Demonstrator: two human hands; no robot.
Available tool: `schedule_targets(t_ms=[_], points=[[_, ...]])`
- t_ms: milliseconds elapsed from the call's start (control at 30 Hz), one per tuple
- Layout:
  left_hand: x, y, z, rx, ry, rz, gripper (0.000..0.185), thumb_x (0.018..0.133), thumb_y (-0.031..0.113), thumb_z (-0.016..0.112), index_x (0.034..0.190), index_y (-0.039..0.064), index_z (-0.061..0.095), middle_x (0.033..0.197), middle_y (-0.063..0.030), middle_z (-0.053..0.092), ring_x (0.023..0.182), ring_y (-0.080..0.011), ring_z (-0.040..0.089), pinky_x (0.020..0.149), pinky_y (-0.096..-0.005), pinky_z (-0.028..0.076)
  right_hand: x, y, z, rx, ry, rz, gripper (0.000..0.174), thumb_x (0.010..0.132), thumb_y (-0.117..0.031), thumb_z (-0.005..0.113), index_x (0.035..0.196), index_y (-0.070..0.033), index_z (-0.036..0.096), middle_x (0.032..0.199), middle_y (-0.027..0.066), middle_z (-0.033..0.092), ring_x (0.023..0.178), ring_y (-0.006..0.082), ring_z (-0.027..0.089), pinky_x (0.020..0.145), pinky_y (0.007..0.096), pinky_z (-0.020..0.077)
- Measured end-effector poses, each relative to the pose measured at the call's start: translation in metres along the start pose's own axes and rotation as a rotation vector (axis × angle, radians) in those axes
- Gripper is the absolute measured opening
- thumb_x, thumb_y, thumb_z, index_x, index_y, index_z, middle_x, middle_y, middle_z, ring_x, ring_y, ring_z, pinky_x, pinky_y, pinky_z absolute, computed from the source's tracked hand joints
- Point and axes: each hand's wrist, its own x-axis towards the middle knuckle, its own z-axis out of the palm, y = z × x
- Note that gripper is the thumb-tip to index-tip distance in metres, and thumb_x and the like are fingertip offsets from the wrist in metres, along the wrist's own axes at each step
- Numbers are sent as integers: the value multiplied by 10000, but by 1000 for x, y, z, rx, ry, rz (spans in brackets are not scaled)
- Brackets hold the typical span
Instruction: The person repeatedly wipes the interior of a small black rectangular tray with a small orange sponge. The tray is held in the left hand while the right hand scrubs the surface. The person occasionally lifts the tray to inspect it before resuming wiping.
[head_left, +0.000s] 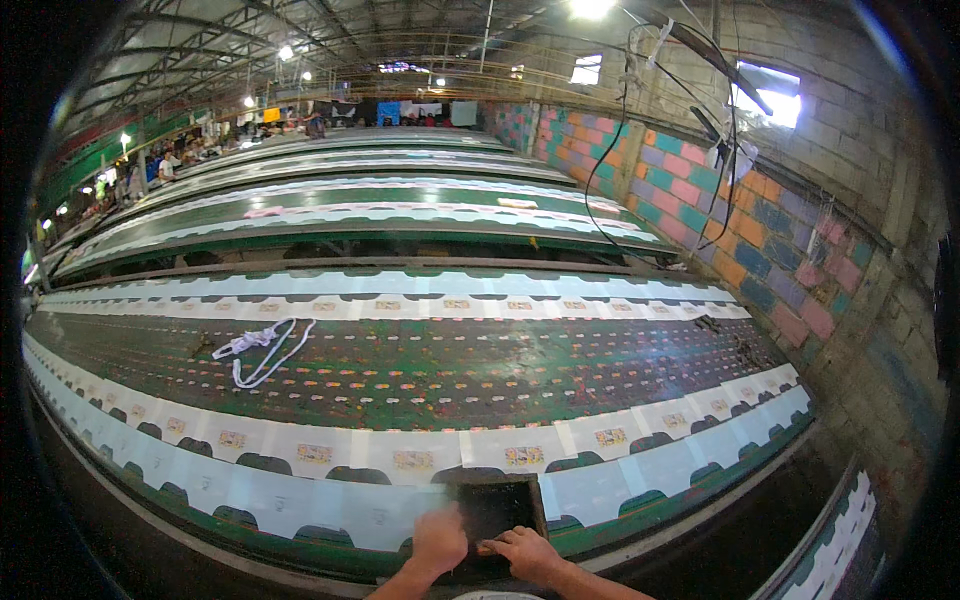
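A dark printing screen in a frame (538, 510) lies over the near row of light-blue pieces (360, 510) at the table's front edge. My left hand (439, 538) is curled into a fist at the screen's left side and blurred; what it grips is hidden. Over the screen's near right part is my right hand (525, 551), its fingers bent and pointing left. A small brownish thing shows at its fingertips, too unclear to name. Beyond the screen runs a row of white pieces (435, 442) with coloured printed pictures.
White cloth straps (259, 345) lie in a tangle on the long dark-green table (450, 375). More long tables (375, 195) stand behind it. Black cables (600, 180) hang by the painted block wall (675, 172). Another table (832, 532) is at the lower right. A person (166, 166) stands far left.
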Motion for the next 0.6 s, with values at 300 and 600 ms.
schedule_targets(t_ms=[300,600], points=[[-18,-3,58,-361,388,-62,596,845,41,733,1433,-56,712,1574,-397,592,1418,-554,583,1217,-624,434,-24,-26,8,21,36,8,660,857,-52,727,1516,-84,683,1373,174,702,1225,387,665,1051,515,561],[-20,18,67,-649,490,-184,602,793,-110,685,1367,35,791,1644,-320,594,1478,-481,584,1272,-542,424,-56,-17,13,104,166,23,612,864,-14,726,1473,-73,706,1491,182,669,1378,409,618,1181,511,523]])
